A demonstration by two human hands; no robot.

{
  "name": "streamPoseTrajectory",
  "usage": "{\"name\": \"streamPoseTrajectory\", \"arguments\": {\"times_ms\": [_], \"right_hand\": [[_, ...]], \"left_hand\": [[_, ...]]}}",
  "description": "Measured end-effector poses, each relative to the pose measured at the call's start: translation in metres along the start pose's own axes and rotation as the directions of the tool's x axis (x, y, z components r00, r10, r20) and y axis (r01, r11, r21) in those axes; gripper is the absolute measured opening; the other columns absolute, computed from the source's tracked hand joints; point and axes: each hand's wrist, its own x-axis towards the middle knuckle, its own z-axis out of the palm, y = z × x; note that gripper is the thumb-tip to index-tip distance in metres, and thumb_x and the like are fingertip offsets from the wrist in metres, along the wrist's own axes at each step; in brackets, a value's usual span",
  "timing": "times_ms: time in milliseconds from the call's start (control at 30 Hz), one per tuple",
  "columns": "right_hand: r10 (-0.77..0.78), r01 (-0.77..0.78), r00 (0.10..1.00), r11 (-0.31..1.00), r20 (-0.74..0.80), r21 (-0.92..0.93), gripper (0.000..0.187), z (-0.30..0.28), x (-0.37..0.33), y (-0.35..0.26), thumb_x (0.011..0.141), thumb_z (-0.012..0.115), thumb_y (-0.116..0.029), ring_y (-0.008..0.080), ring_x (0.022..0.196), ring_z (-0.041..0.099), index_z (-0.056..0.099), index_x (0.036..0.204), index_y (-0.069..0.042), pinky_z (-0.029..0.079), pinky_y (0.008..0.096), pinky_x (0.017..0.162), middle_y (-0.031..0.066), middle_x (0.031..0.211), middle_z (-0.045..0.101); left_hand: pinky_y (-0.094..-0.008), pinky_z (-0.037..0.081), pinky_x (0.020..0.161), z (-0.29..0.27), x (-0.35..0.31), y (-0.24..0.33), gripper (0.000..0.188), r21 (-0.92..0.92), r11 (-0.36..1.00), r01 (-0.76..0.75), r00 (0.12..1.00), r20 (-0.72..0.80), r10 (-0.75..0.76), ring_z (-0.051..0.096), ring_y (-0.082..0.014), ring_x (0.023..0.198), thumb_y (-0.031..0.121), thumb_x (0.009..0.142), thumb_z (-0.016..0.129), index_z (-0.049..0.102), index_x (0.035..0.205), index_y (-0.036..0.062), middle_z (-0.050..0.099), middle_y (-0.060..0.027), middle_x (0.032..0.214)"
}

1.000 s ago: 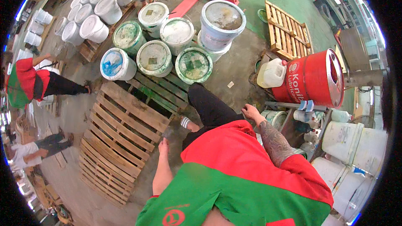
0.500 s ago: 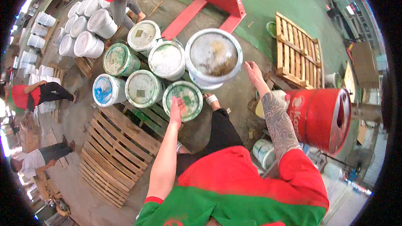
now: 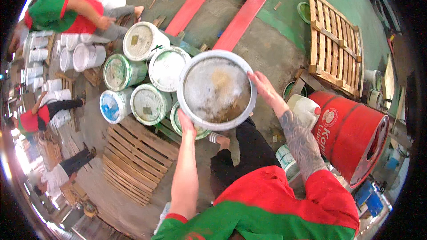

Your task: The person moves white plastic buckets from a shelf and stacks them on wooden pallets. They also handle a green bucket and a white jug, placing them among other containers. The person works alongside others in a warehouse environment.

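Left: slatted wooden pallet (image 3: 138, 162), flat on the floor. Just beyond it, 6 lidded pails (image 3: 148, 104), 1 smeared blue; a small square label on 2 of the lids, too small to read. Left hand (image 3: 186, 125): at the lower-left rim of the grey-rimmed bucket (image 3: 216, 90), fingers fairly straight. Bucket sits directly ahead of the wearer, lid grimy, no writing legible on it. Right hand (image 3: 263, 88): fingertips at the right rim. Change: 0.5 s ago both hands were clear of the bucket; now they flank it. Judged: reach done, contact begun; firm grasp cannot be told. Far right: white jerrycan (image 3: 303, 109), then red steel drum (image 3: 349, 133), white emblem and lettering on its side.
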Motion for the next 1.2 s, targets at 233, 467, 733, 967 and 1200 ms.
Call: {"name": "streamPoseTrajectory", "arguments": {"times_ms": [233, 467, 733, 967, 1200], "right_hand": [[-0.189, 0.185, 0.975, 0.982, 0.115, 0.042, 0.057, 0.014, -0.049, -0.022, 0.085, 0.071, -0.045, 0.0229, 0.089, 0.063, 0.061, 0.108, 0.006, 0.051, 0.0383, 0.081, 0.0171, 0.099, 0.066], [-0.036, 0.092, 0.899, 0.99, 0.436, -0.109, 0.067, 0.051, -0.094, -0.04, 0.081, 0.072, -0.053, 0.0272, 0.087, 0.064, 0.059, 0.106, 0.008, 0.05, 0.0395, 0.08, 0.0226, 0.094, 0.066], [-0.027, 0.157, 0.803, 0.973, 0.595, -0.168, 0.068, 0.101, -0.101, -0.017, 0.081, 0.071, -0.056, 0.0286, 0.086, 0.063, 0.058, 0.103, 0.006, 0.048, 0.04, 0.079, 0.0242, 0.092, 0.064], [-0.076, 0.173, 0.807, 0.979, 0.586, -0.111, 0.068, 0.109, -0.107, -0.01, 0.081, 0.071, -0.056, 0.0291, 0.084, 0.062, 0.056, 0.103, 0.006, 0.048, 0.0398, 0.078, 0.0238, 0.09, 0.063], [-0.065, 0.165, 0.821, 0.978, 0.567, -0.127, 0.067, 0.1, -0.111, -0.015, 0.08, 0.072, -0.055, 0.0295, 0.082, 0.061, 0.055, 0.103, 0.006, 0.048, 0.0403, 0.077, 0.0235, 0.088, 0.062]], "left_hand": [[-0.0432, 0.043, 0.103, -0.034, -0.102, 0.007, 0.051, -0.182, 0.977, -0.111, 0.98, -0.181, 0.078, 0.054, -0.0263, 0.121, 0.043, 0.099, 0.034, 0.052, 0.131, 0.0081, 0.057, -0.0067, 0.13], [-0.0492, 0.044, 0.104, -0.085, -0.196, -0.001, 0.064, -0.394, 0.918, -0.048, 0.905, -0.405, -0.126, 0.051, -0.0325, 0.126, 0.049, 0.095, 0.028, 0.045, 0.142, 0.0076, 0.05, -0.0121, 0.141], [-0.055, 0.042, 0.105, -0.139, -0.238, -0.039, 0.076, -0.377, 0.922, -0.081, 0.835, -0.531, -0.144, 0.046, -0.0379, 0.13, 0.059, 0.093, 0.028, 0.036, 0.149, 0.0078, 0.041, -0.012, 0.149], [-0.0523, 0.041, 0.106, -0.149, -0.235, -0.039, 0.073, -0.398, 0.909, -0.124, 0.826, -0.549, -0.128, 0.045, -0.0349, 0.132, 0.057, 0.094, 0.031, 0.038, 0.148, 0.0082, 0.042, -0.0114, 0.148], [-0.0521, 0.038, 0.108, -0.134, -0.218, -0.02, 0.078, -0.306, 0.948, -0.083, 0.833, -0.544, -0.102, 0.042, -0.036, 0.134, 0.062, 0.094, 0.028, 0.034, 0.151, 0.0088, 0.038, -0.0113, 0.151]]}}
